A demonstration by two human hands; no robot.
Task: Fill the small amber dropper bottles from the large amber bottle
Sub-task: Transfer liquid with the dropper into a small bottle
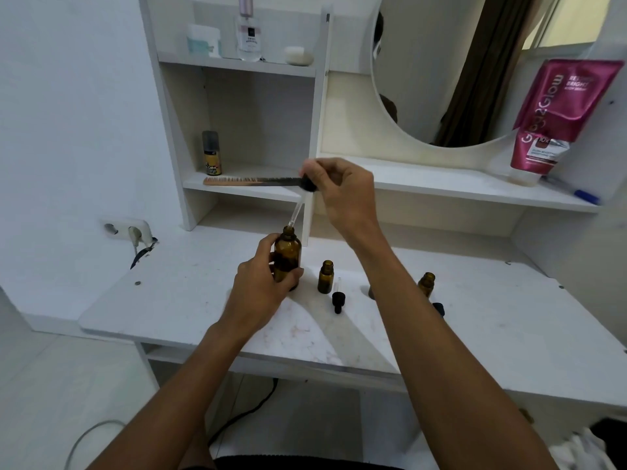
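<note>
My left hand (263, 278) grips the large amber bottle (287, 254), upright and uncapped on the white tabletop (190, 300). My right hand (342, 191) pinches the black bulb of a dropper (300, 205) above it. The dropper's glass tube slants down, its tip at the bottle's mouth. One small amber bottle (326, 277) stands open just right of the large one. A loose black dropper cap (338, 298) lies in front of it. A second small amber bottle (426, 283) stands further right, partly behind my right forearm, with a dark cap (438, 308) beside it.
A comb (251, 181) and a small spray can (211, 153) rest on the shelf behind the bottles. A pink tube (549, 130) and a pen (576, 193) sit on the right ledge under the round mirror. A wall socket (127, 230) is at the left.
</note>
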